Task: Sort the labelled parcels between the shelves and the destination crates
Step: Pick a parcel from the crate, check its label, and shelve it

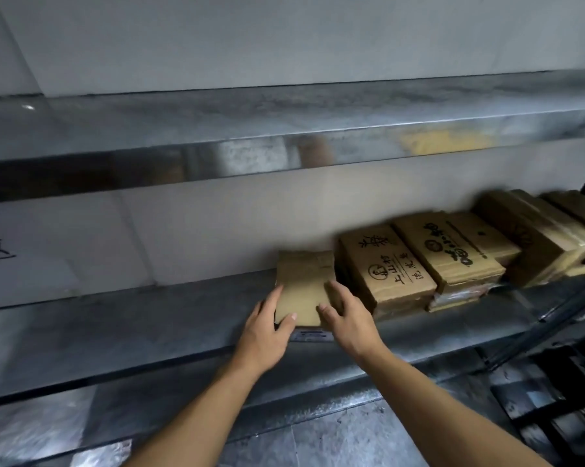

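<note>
Left hand (267,326), right hand (348,318) — thumbs on top, fingers clasping either side of small parcel (301,281); parcel on metal shelf (132,332), leftmost beside carton row (402,264) — likely squaring it in line.

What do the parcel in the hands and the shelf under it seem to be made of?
Parcel: brown cardboard, matte and unprinted; the creased flaps and raw edges suggest corrugated board.
Shelf: probably galvanised steel sheet; the grey, mottled surface has a dull sheen, and the upper shelf reflects blurred shapes along its front lip.
</note>
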Demonstrator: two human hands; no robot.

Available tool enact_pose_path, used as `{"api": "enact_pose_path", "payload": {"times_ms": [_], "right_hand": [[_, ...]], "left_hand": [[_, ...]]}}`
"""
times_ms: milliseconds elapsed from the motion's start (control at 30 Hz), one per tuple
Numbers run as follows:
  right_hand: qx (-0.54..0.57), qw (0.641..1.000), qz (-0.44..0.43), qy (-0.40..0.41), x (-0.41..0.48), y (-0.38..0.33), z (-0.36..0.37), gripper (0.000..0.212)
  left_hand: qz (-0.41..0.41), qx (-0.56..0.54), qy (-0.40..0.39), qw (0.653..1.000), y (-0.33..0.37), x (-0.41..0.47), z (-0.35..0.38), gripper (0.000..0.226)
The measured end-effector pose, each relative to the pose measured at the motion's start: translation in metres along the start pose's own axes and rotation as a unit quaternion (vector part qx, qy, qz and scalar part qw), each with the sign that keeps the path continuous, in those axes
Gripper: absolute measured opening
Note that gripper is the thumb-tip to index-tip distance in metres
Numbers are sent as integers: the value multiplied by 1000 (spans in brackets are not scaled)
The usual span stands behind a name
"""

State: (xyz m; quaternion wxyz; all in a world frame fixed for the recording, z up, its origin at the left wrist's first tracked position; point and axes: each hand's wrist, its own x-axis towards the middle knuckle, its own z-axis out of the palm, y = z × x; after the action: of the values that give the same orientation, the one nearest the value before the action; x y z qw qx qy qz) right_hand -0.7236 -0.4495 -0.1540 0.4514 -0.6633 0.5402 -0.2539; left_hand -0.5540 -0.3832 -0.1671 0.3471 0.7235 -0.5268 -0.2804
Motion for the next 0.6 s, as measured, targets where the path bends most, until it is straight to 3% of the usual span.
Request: {"api": "enact_pose_path", "payload": {"times_ms": [100, 200, 300, 367, 500, 600], "right_hand": [[72, 997, -14, 2, -12, -2, -12, 54], [155, 987, -32, -15, -28, -1, -23, 51], [219, 973, -52, -41, -45, -2, -30, 45], [246, 965, -54, -76, -57, -5, -33, 44], [190, 971, -82, -121, -74, -4, -32, 42], [52, 984, -143, -90, -83, -8, -31, 39]], "left_hand": [[11, -90, 57, 994, 11, -15, 3, 51], [-21, -243, 130, 961, 27, -32, 1, 41], [-50, -233, 172, 956, 35, -50, 0, 43], [-79, -221, 156, 959, 34, -64, 2, 50], [-90, -310, 147, 935, 33, -93, 6, 55], [-57, -271, 187, 942, 38, -114, 5, 71]]}}
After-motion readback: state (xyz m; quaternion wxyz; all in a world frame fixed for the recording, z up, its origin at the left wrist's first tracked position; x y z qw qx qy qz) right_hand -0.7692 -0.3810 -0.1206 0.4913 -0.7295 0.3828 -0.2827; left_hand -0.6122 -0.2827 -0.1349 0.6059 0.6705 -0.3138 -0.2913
